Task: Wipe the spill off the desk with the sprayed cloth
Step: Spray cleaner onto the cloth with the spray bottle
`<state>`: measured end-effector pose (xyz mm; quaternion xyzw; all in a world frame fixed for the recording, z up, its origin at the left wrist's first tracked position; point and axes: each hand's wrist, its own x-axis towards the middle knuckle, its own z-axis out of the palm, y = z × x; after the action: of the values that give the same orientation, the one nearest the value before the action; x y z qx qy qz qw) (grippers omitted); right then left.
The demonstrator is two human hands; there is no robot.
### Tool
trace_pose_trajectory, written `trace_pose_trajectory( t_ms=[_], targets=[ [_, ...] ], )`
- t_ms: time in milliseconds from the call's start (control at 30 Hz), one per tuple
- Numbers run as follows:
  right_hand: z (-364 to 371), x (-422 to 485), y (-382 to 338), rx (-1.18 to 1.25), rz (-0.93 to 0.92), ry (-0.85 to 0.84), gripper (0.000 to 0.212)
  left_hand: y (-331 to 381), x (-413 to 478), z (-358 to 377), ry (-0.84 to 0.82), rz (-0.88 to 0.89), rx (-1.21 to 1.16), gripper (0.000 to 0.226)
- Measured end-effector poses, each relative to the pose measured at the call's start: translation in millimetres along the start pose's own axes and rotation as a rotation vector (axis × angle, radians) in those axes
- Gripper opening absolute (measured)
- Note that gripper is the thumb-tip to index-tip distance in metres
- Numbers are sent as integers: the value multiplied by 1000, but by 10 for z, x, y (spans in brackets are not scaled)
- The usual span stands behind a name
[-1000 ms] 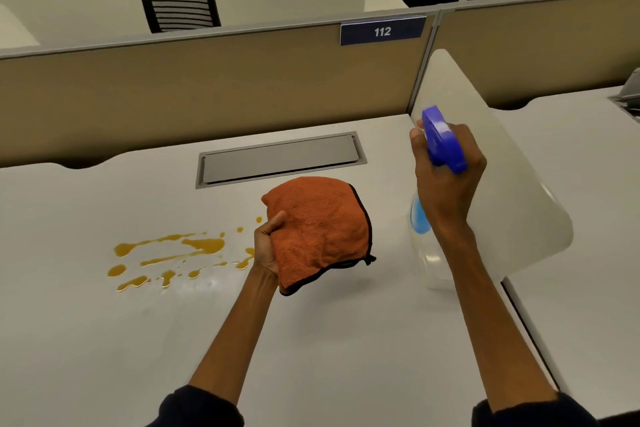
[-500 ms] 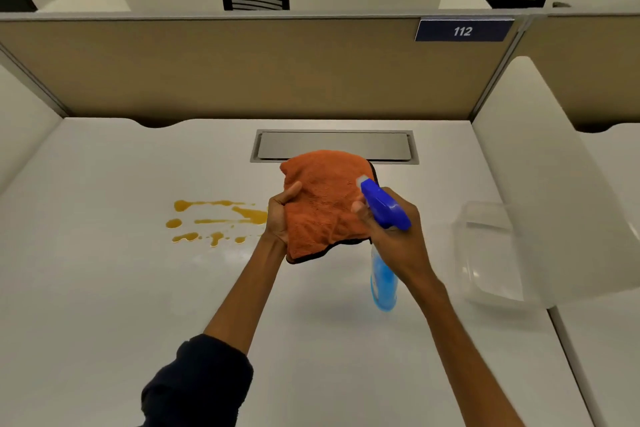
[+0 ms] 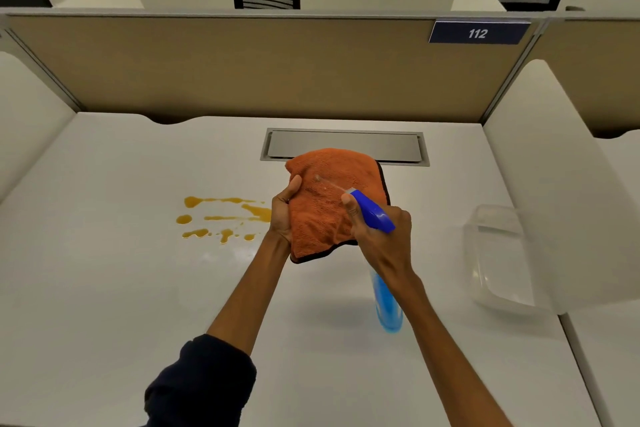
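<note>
Our left hand (image 3: 285, 215) grips the cloth (image 3: 334, 201) above the desk (image 3: 104, 288); our right hand (image 3: 381, 236) squeezes the spray bottle (image 3: 372, 213); we should wet it evenly; the spill (image 3: 221, 218) lies left of both hands.

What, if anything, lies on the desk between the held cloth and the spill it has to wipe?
Nothing visible does. The orange cloth, held up in the left hand, sits just right of the yellow spill, with only bare desk around it. The right hand with the spray bottle is on the cloth's far side.

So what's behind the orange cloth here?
The metal hatch set in the desk; the orange cloth covers its near edge. The left hand's fingers are hidden behind it too.
</note>
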<state>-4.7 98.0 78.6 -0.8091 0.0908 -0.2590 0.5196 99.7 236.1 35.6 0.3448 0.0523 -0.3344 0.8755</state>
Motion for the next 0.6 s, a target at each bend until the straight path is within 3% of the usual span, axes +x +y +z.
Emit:
trace_pose_trajectory(
  t_ms=[233, 367, 533, 600],
  targets=[
    [-112, 0, 114, -16, 0, 84, 35, 42, -30, -25, -2, 0, -51, 96],
    [-202, 16, 183, -53, 27, 110, 54, 63, -28, -55, -22, 8, -63, 95],
    [-269, -1, 243, -135, 91, 148, 44, 75, -17, -85, -46, 27, -49, 69],
    [-251, -27, 227, -158, 67, 120, 37, 82, -18, -77, -44, 28, -37, 70]
  ],
)
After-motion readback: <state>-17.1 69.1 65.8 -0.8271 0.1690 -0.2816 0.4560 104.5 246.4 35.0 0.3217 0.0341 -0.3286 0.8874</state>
